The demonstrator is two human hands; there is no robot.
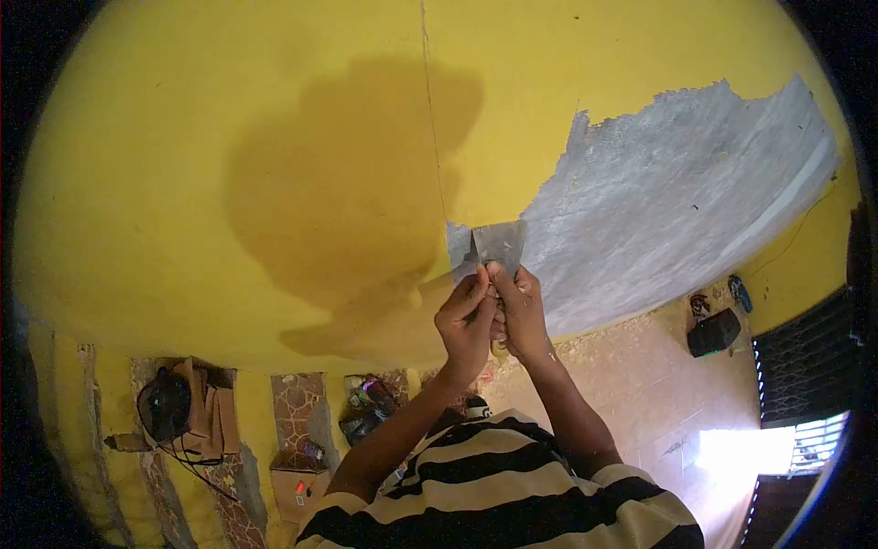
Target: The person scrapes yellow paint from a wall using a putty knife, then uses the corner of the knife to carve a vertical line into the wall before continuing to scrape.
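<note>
Here, left hand (466, 318) and right hand (524, 313) clasp a wide grey metal scraper (491, 245).
Tilting it could gouge the wet-looking grey plaster patch (677, 183) right of the grip.

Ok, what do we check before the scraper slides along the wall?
1. Is the left hand closed round the scraper? Ok.
2. Is the right hand closed round it too? Ok.
3. Is the blade at the edge of the grey patch? Ok.
4. Is the blade flat against the yellow wall? Cannot tell.
5. Is there enough grey paste on the blade? Cannot tell.
6. Is the patch edge even? Not ok, its top is ragged.
</note>
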